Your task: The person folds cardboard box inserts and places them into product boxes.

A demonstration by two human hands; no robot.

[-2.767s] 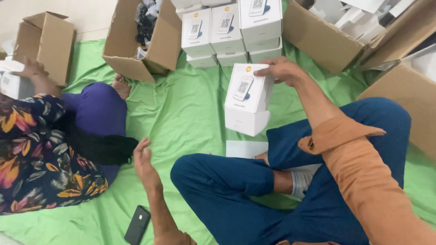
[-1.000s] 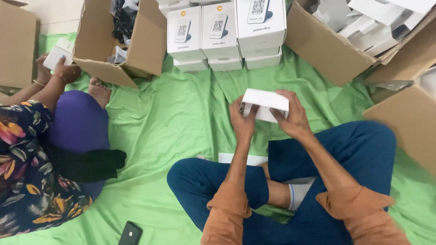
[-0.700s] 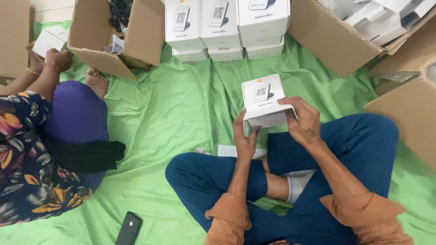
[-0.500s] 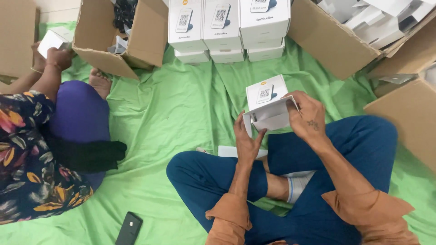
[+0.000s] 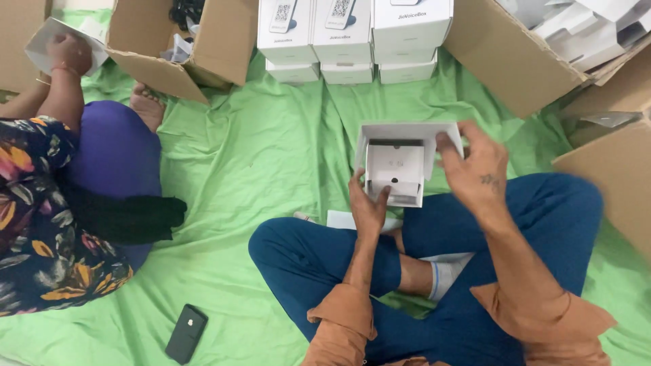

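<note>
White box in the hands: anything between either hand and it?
Nothing visible. The left hand already touches the white box at its lower left, thumb on the open inner tray, and the right hand holds its upper right edge. The green sheet under it is bare.

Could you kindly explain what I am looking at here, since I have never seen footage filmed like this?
There is one view, from a camera worn on a person's head, looking down at their own two hands and crossed legs in blue trousers. They sit on a green sheet spread over the floor. The left hand holds a small open white box from below, and the right hand grips its lid edge. Closed white boxes are stacked ahead, between open cardboard cartons. A dark phone lies on the sheet. On the left sits another person in a floral top, whose hand holds a white box.
</note>
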